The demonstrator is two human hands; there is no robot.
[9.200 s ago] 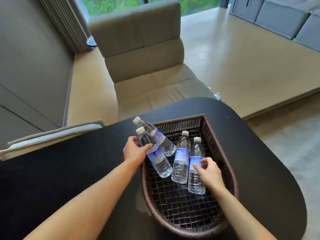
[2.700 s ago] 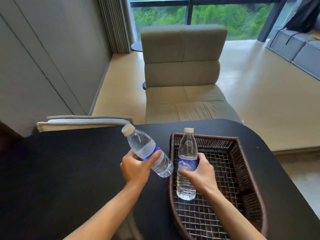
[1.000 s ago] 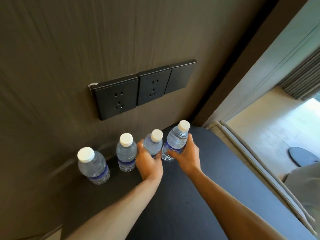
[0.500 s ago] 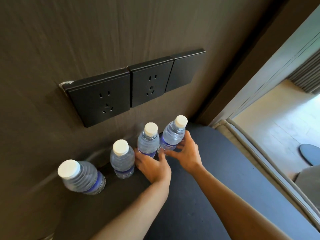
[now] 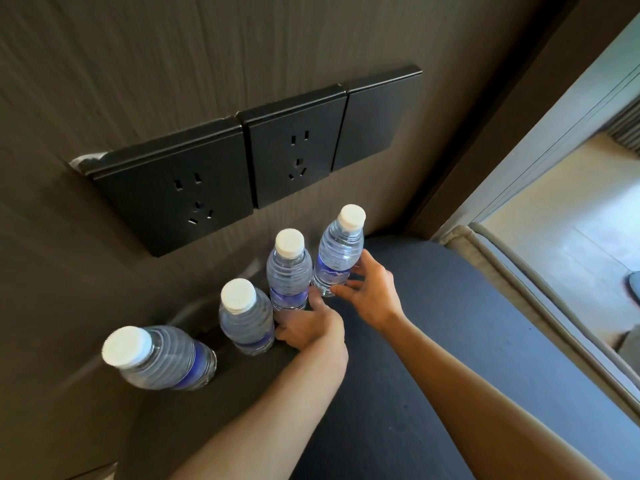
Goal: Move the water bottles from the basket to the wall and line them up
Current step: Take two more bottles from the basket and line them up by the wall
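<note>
Several clear water bottles with white caps and blue labels stand upright in a row on the dark table (image 5: 450, 341), against the dark wall (image 5: 156, 64). From the left they are the first bottle (image 5: 162, 358), the second bottle (image 5: 244, 320), the third bottle (image 5: 289, 271) and the fourth bottle (image 5: 339, 254). My left hand (image 5: 311, 329) pinches the base of the third bottle with its fingertips. My right hand (image 5: 372, 292) holds the fourth bottle loosely at its label, thumb in front and fingers on its right side. The basket is out of view.
A strip of black wall sockets (image 5: 173, 188) sits just above the bottles. To the right the table's rounded end meets a grey padded edge (image 5: 519, 282). Beyond it are a pale door frame (image 5: 554, 116) and a light floor (image 5: 571, 237).
The last two bottles have gone from the basket to the wall, at the row's right end. In the last second both hands slid lower on them and their fingers loosened.
</note>
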